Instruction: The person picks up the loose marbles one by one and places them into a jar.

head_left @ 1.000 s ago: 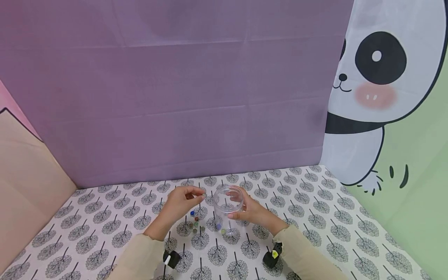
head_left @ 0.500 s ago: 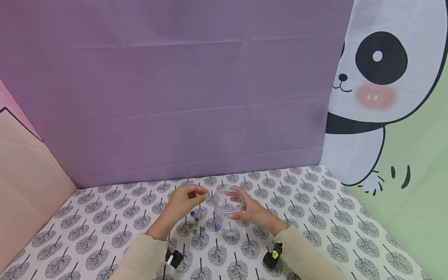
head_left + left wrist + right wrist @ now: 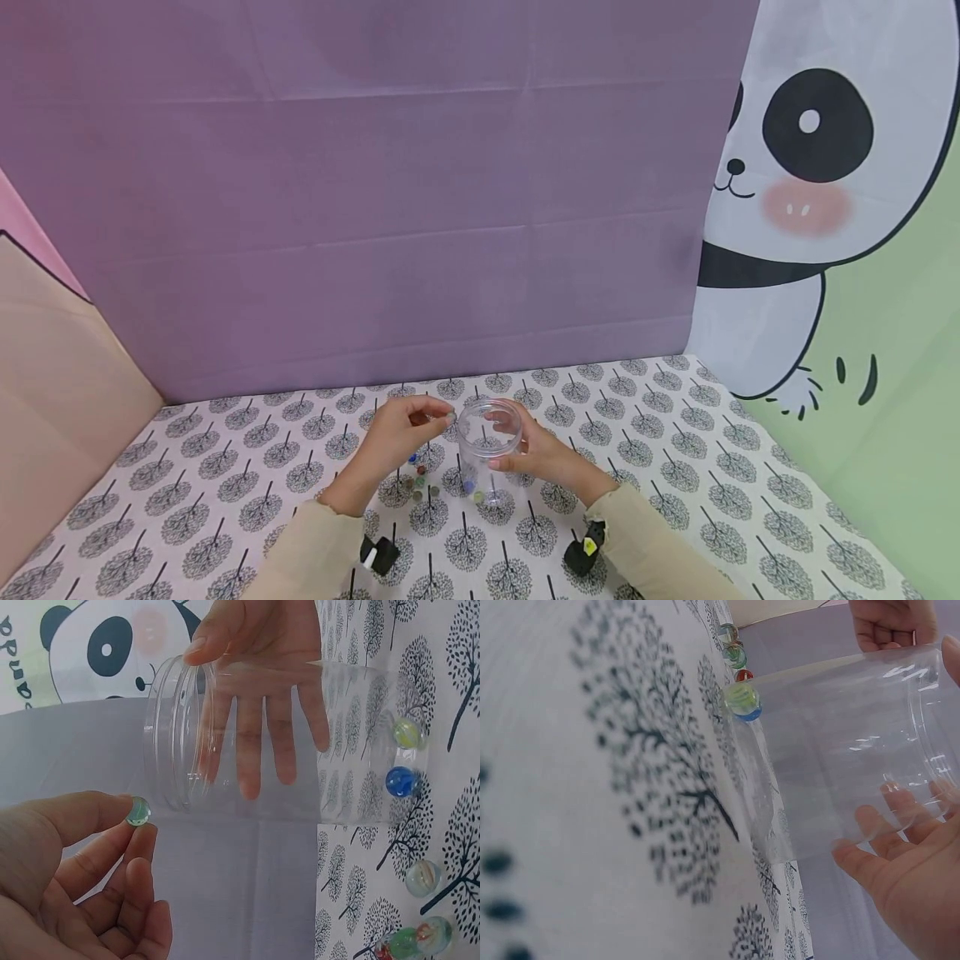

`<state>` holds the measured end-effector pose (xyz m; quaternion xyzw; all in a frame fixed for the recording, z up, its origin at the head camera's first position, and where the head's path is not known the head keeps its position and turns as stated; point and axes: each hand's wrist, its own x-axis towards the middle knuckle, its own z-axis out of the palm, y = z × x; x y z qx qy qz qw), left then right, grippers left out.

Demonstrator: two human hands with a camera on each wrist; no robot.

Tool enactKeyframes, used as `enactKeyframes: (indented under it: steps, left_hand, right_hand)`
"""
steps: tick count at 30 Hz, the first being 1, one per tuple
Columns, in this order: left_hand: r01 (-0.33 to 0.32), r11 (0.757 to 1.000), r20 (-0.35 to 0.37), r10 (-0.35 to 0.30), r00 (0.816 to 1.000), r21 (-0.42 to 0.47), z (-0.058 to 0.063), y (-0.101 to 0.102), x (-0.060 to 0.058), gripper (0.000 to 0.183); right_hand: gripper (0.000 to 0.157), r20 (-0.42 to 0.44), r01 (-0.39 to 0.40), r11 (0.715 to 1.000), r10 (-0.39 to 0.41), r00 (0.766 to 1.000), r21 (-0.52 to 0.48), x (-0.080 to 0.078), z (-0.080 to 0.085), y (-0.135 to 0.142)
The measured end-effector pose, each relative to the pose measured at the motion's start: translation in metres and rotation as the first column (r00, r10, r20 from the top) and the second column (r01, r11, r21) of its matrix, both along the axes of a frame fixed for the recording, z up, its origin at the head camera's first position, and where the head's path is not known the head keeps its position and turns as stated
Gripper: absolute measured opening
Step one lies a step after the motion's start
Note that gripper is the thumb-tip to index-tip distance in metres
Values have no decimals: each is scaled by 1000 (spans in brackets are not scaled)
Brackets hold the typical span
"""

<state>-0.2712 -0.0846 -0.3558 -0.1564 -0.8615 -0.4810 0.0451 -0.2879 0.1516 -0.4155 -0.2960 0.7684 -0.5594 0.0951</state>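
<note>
From the head camera, the left hand [image 3: 401, 429] had its grip closed to a thumb-and-finger pinch on a pale green marble [image 3: 138, 811], just outside the rim at ten o'clock of the clear jar [image 3: 474, 462]. The right hand [image 3: 536, 450], its grip curved wide round the upper wall at three o'clock, held the jar upright. A yellow marble [image 3: 406, 733] and a blue marble [image 3: 400, 781] lay at its bottom, with loose marbles [image 3: 420, 482] on the desk [image 3: 225, 500] at eight o'clock.

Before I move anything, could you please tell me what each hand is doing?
Left hand: closed, pinching a pale green marble.
Right hand: holding the clear jar near its rim.
</note>
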Motion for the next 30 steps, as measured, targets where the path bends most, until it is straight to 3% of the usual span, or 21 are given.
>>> enactKeyframes:
  steps: [30]
  left_hand:
    - [22, 1000, -10, -22, 1000, 21, 0, 10, 2, 13]
  right_hand:
    - [89, 11, 3, 1000, -3, 1000, 11, 0, 2, 0]
